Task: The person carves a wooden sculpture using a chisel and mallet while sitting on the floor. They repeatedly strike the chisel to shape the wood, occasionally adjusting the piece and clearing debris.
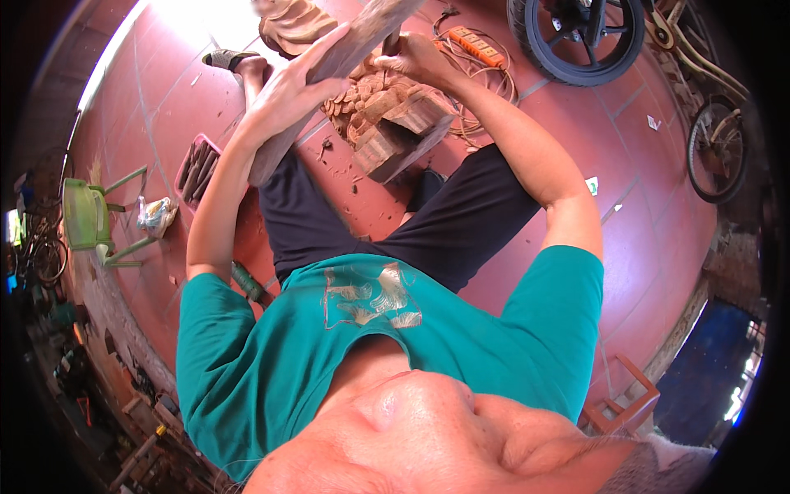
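My left hand (286,95) grips a long grey-brown wooden plank (366,37), thumb across its face and fingers along its edge. The plank slants from beside my left forearm to the top edge of the view. To its right my right hand (418,59) is closed, fingers curled around a dark narrow piece that I cannot make out, partly hidden by the plank. Below both hands, a brown wood carving (370,107) with scale-like relief and a blocky base lies between my legs. Another pale carved wooden piece (292,29) shows behind the plank.
A pink basket (180,165) of dark tools stands left, by a green plastic chair (86,214). A green power tool (247,281) lies near my left thigh. Ahead right are an orange power strip (477,48) with cords and a motorcycle wheel (576,41). Wood chips litter the tiles.
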### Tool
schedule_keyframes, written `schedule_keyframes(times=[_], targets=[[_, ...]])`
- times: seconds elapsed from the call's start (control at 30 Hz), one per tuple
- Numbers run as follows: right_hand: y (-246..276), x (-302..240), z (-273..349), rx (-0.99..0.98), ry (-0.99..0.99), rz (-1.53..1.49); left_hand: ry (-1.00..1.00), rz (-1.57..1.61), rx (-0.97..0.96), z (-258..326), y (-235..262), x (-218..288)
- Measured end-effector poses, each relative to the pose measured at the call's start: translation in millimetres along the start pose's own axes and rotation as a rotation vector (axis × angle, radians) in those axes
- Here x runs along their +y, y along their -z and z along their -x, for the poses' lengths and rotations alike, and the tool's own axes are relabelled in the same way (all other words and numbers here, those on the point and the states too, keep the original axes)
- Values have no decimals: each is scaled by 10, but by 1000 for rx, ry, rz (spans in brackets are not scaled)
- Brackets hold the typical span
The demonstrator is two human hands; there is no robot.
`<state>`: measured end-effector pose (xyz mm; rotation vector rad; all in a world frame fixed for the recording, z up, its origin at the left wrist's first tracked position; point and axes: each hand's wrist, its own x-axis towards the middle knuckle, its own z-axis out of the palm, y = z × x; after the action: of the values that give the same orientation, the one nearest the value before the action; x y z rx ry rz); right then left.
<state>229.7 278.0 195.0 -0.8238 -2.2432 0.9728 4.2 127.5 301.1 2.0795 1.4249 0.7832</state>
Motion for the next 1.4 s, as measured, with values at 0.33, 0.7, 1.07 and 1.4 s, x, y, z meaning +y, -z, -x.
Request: schedule_keyframes(times=[0.33,0.7,1.07,1.4], targets=[[154,-178,-18,37,-80,0,549,747,215,1065,-630,-523],[236,-143,-157,65,119,255,844,1025,290,1657,-1296,-574],[382,-348,-230,227,62,104,803,985,299,1893,-979,-429],[478,-374,-187,241,-113,169,513,916,349,1150,-4,383]])
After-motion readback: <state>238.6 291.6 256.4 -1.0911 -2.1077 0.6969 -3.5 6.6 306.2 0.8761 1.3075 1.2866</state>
